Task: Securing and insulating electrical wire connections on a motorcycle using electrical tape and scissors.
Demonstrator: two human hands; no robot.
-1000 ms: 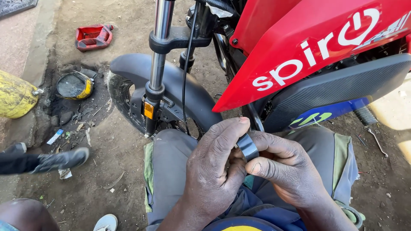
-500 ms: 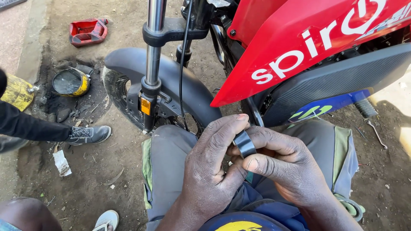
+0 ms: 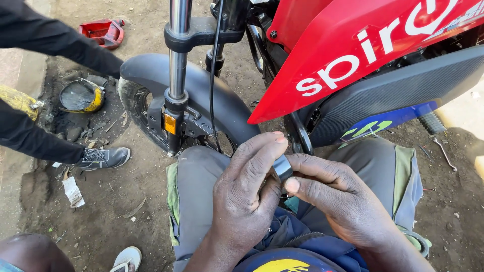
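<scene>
We are gripping a small dark metal ring (image 3: 283, 167) between both hands over our lap: the left hand (image 3: 242, 201) is pinching it with thumb and forefinger curled over its top, and the right hand (image 3: 348, 206) is pinching its other edge from 3 o'clock. Compared with a second ago, the ring is sitting in much the same pinch, a little more upright and with more of its shiny band showing, so we are judging that we are turning it over between the fingertips rather than setting it down.

What is changing more is the surroundings. A person in black sleeves and trousers (image 3: 45, 90) is now leaning in from 9 o'clock, an arm stretching towards the front wheel (image 3: 138, 103), where earlier only a grey shoe (image 3: 101, 158) was showing. Our view is also sitting closer to the motorbike.

We are sitting on bare, oily dirt ground (image 3: 126, 211), outdoors; there is no desk here. At 12 o'clock the red motorbike fairing (image 3: 353, 45) is looming over us, with the chrome fork leg (image 3: 177, 60) and the grey mudguard (image 3: 201, 95) at 11 o'clock. A red tray (image 3: 103, 31) is lying at 10 o'clock, a dirty yellow-rimmed bowl (image 3: 80, 95) just below it, and a white sandal (image 3: 126, 258) at 7 o'clock.
</scene>
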